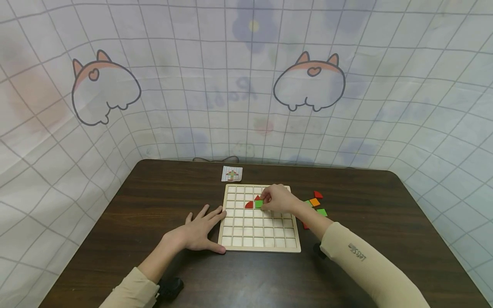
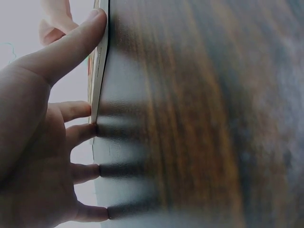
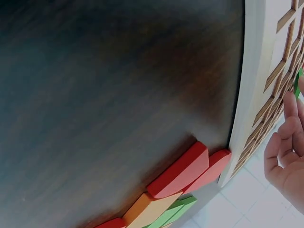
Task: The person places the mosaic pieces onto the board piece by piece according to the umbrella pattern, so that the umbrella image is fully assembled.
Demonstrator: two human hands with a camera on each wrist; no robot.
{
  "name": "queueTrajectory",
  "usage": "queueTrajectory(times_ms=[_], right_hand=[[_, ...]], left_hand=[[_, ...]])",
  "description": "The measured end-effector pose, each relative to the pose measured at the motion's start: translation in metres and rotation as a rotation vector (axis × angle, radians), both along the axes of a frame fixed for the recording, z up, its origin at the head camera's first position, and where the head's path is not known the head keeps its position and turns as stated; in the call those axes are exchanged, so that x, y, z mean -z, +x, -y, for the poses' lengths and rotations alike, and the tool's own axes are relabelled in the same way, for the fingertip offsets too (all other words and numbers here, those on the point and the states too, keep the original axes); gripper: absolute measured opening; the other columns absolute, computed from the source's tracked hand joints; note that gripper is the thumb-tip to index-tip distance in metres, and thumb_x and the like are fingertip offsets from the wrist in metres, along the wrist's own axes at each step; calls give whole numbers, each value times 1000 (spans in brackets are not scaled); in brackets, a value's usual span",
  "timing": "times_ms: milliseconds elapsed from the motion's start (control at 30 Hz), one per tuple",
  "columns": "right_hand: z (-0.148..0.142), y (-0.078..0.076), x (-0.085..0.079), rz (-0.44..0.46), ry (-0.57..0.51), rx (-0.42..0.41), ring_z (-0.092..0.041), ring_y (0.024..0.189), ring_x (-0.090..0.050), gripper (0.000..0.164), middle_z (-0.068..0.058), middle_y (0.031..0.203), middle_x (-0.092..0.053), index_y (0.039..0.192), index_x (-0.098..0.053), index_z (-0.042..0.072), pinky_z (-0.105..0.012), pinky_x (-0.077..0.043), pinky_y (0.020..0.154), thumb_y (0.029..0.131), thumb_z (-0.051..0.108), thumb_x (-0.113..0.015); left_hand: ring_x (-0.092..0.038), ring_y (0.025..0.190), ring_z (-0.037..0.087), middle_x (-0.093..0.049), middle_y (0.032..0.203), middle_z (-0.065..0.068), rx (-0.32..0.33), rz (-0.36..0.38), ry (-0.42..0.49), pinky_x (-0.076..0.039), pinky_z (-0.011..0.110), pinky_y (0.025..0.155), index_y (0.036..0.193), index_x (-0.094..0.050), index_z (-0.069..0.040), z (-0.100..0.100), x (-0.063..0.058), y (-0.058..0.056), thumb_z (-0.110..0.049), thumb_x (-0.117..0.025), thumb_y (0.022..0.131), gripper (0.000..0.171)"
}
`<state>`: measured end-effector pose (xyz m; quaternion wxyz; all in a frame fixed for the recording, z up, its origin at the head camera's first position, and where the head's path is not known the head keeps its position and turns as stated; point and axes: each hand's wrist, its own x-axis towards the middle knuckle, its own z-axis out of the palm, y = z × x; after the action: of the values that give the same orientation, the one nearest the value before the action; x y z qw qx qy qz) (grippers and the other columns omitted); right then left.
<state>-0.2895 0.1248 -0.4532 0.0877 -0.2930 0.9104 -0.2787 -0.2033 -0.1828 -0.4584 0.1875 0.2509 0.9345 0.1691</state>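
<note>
The left hand [image 1: 198,231] lies spread left of the wooden grid board [image 1: 258,232], touching its edge; beyond the board, a picture card [image 1: 232,174], print too small to make out; on it, a red quarter-circle [image 1: 249,205], a partly hidden red triangle [image 1: 257,198] and a green square [image 1: 258,204], pinched by the right hand [image 1: 280,199]; right of it, loose red, orange and green pieces [image 1: 314,202], some behind the forearm [image 1: 313,218]; farther right, a sleeve [image 1: 366,261] reading "Let'sSlim".

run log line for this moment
left hand: fingers spread, touching pale wooden grid board | right hand: pinches flat green piece | on board: red rounded piece, red triangle | right of board: red, orange, green pieces
</note>
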Motion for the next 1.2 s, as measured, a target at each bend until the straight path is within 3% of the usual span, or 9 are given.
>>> queueTrajectory(times_ms=[467,867,1200], right_hand=[[0,3,0,-5,-6,-6,-11,76,-61,24,0,85,-67,110,-71,-3,-33,-53,76,90,7,-79],[-6,2,4,-25,-28,-45,-9,77,-60,10,1,86,-70,100,-76,2,-29,-51,74,91,5,-76],[-23,4,-4,60,-71,1,-16,79,-62,13,2,87,-68,105,-74,3,-33,-53,75,92,7,-75]], left_hand=[[1,155,43,-12,172,6,0,4,2,-4,80,109,166,-23,-18,0,2,-1,-67,-75,83,110],[0,155,43,-13,171,6,0,-1,1,-4,80,109,166,-23,-17,0,1,0,-67,-75,83,109],[0,155,43,-13,171,7,-7,2,1,-4,80,108,166,-24,-17,-1,0,0,-66,-76,83,109]])
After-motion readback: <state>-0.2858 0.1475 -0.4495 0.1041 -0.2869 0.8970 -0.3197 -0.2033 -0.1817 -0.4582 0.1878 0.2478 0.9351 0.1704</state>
